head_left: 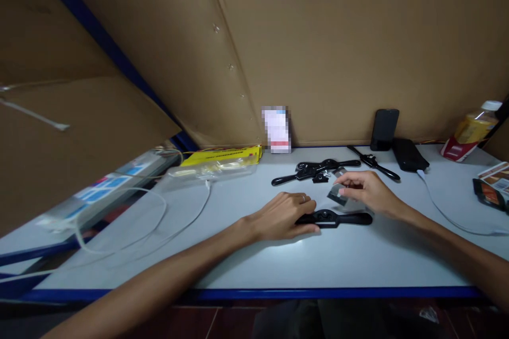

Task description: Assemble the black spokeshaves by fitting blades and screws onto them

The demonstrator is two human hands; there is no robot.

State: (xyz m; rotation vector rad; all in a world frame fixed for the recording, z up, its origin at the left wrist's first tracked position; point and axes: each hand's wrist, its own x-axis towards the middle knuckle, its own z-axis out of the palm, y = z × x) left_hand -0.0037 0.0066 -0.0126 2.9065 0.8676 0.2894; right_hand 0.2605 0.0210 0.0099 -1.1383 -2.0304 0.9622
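Head view — I see the right hand [363,193] pinching a small dark piece [336,197]. On the near side of that pinch, the black tool [326,216] lies left to right — the left hand [288,214] curls round its left end.

This looks to us like a workshop: a pale bench [254,267] under our left hand [286,214] and right hand [369,190], a cardboard partition [358,37] beyond them, black two-handled tools [285,178] lying between.
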